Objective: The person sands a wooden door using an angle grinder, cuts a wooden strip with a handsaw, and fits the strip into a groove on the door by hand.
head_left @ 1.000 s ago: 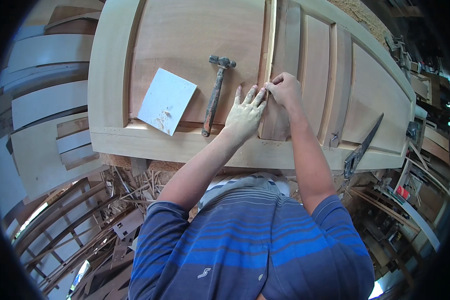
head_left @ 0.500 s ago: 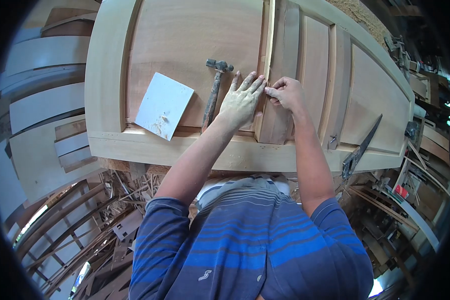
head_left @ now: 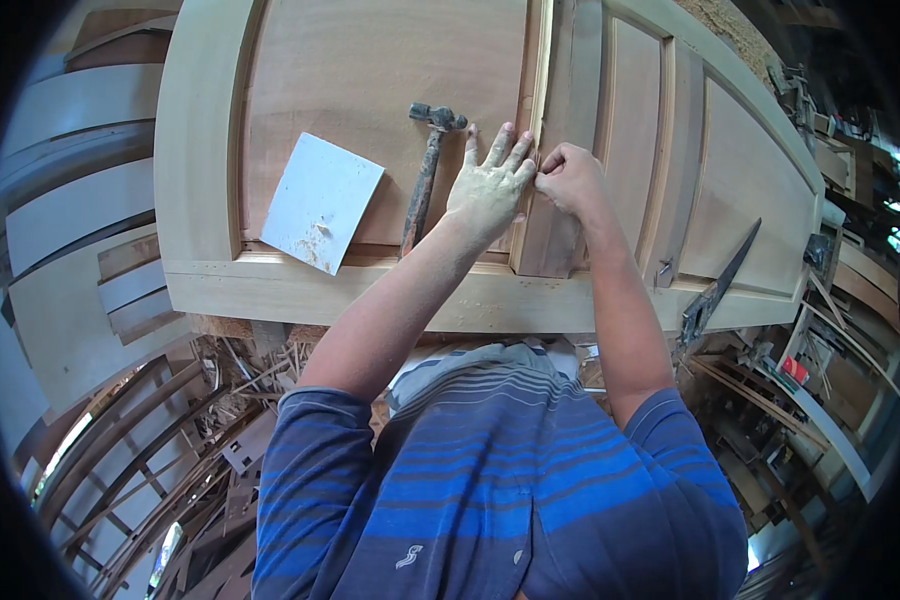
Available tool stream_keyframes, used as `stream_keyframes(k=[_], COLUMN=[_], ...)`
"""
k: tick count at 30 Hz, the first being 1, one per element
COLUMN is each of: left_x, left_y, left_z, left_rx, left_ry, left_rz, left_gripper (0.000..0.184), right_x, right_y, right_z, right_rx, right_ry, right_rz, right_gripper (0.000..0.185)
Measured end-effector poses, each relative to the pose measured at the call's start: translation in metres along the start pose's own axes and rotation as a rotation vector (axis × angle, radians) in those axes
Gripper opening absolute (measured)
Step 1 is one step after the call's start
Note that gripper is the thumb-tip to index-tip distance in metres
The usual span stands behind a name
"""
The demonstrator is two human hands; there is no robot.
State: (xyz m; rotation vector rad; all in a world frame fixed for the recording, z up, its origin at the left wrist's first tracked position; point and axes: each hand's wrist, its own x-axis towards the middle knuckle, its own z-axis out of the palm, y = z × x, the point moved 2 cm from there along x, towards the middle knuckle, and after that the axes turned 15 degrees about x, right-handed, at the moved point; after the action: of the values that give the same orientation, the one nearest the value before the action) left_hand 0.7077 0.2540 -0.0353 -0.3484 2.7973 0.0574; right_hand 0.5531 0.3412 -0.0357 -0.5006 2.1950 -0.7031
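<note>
A panelled wooden door point(head_left: 390, 298) lies flat in front of me. Dusty and spread, my left hand point(head_left: 490, 190) rests against a thin moulding strip point(head_left: 541, 75) beside a wide upright of the door. My right hand point(head_left: 573, 183) is closed in a pinch at the strip's right side, close to the left fingertips. Whatever its fingers hold is hidden or too small to name. Left of my left hand, a hammer point(head_left: 425, 180) with a worn handle lies on the large panel. A white square board point(head_left: 322, 200) with a few small bits on it lies farther left.
A handsaw point(head_left: 720, 285) lies across the door's near right edge. A small metal piece point(head_left: 663, 270) sits on the frame to its left. Stacked boards point(head_left: 90, 215) stand at the left, and scrap wood point(head_left: 255, 375) litters the floor below the door.
The view has shifted slightly, so the door and the tools appear a little higher and farther left. My right fingers have curled in more tightly; my left hand still rests by the strip.
</note>
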Motion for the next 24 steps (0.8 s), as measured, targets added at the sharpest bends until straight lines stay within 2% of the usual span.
stream_keyframes(k=[6, 12, 18, 24], left_x=[-0.001, -0.003, -0.003, -0.003], left_y=[-0.001, 0.002, 0.002, 0.000], left_z=[0.001, 0.009, 0.012, 0.014], left_rx=[0.022, 0.017, -0.008, -0.058], left_ry=[0.000, 0.026, 0.069, 0.103], left_rz=[0.036, 0.031, 0.007, 0.003], left_gripper=[0.093, 0.094, 0.097, 0.096], right_x=[-0.020, -0.017, -0.011, -0.044], right_y=[-0.026, -0.016, -0.006, -0.014], right_z=[0.010, 0.012, 0.009, 0.008], right_rx=[-0.226, -0.134, 0.013, -0.141], right_ry=[-0.041, -0.057, -0.090, -0.008], right_rz=[0.036, 0.005, 0.103, 0.009], right_gripper=[0.016, 0.016, 0.017, 0.023])
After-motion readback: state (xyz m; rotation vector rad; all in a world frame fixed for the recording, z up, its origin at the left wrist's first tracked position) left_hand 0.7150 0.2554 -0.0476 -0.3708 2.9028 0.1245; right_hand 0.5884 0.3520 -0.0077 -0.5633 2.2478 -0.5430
